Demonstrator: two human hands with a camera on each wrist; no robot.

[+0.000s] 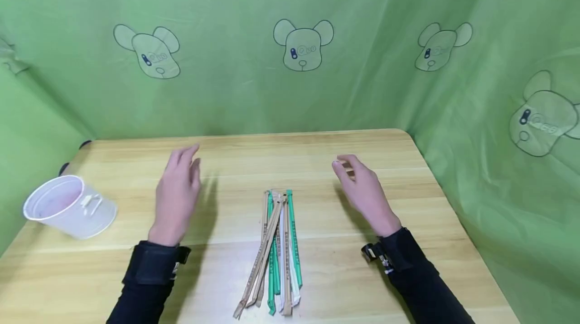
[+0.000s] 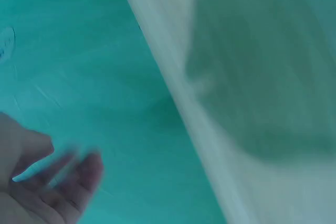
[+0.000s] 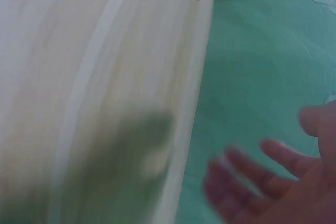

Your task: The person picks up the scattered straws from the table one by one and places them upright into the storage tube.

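Note:
A loose bundle of slim paper-wrapped sticks that look like wrapped straws lies on the wooden table (image 1: 217, 283), front to back. Green straws (image 1: 294, 238), brown straws (image 1: 258, 263) and white ones overlap, some crossing at the far end. To their left, my left hand (image 1: 176, 195) hovers above the table with relaxed fingers, holding nothing. My right hand (image 1: 364, 190) hovers on the other side, its fingers loosely bent and apart from the straws. Both wrist views show bare, slightly blurred fingers, the left hand (image 2: 50, 182) and the right hand (image 3: 273, 182), with nothing in them.
A translucent plastic cup (image 1: 92, 220) with a small handle leans tilted at the table's left side, its mouth facing up and left. Green curtains (image 1: 226, 97) printed with bear heads hang behind the table and along both sides.

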